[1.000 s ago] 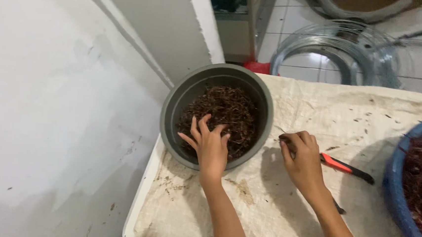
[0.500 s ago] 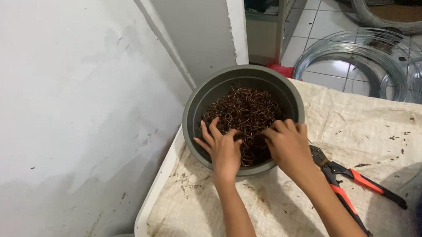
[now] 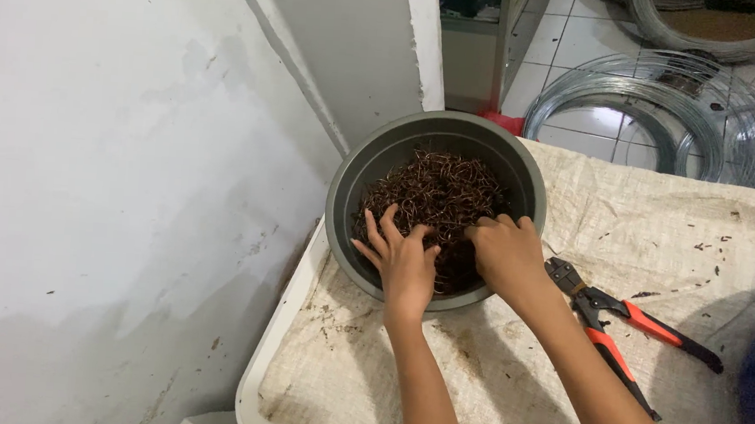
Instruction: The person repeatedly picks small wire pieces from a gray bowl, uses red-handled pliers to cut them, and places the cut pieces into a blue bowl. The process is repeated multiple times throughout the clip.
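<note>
Two hands, left hand (image 3: pixel 402 260) grip spread, right hand (image 3: pixel 505 255) grip curled, in grey bowl (image 3: pixel 351 179), sacking-covered table (image 3: pixel 660 227), tiled floor (image 3: pixel 575 40)

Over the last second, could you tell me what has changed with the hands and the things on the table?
The right hand let go of the orange-handled cutters, which now lie on the sackcloth, and moved left into the grey bowl, beside the left hand. Both hands are now in the brown wire pieces. The left hand stayed in the bowl; the bowl and cloth appear unmoved.

Grey basin (image 3: pixel 351 184) upright, holding tangled rusty wire bits (image 3: pixel 436 194)
</note>
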